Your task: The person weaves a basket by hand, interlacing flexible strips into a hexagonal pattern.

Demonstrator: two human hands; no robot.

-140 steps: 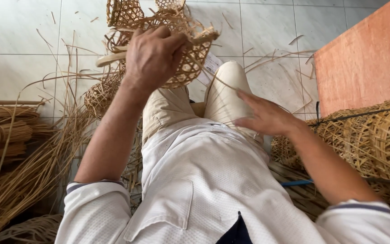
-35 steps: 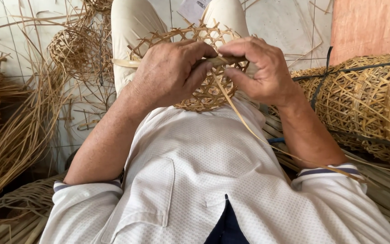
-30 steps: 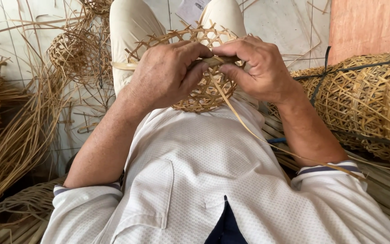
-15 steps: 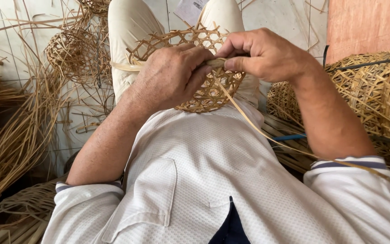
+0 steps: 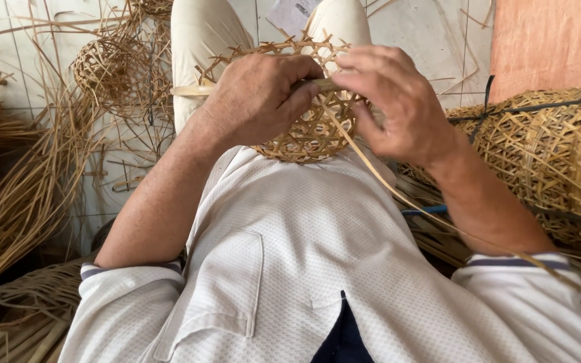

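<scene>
Left hand (image 5: 260, 101) grips the small open-weave basket (image 5: 311, 131) by its rim, while right hand (image 5: 391, 101) pinches a long cane strip (image 5: 398, 195) trailing over the shirt (image 5: 304, 255).

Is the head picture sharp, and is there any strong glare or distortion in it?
Head view: soft, even daylight, no strong glare; the left hand, right hand and woven basket look fairly sharp; wide-angle stretch enlarges the white shirt near the bottom edge.
</scene>
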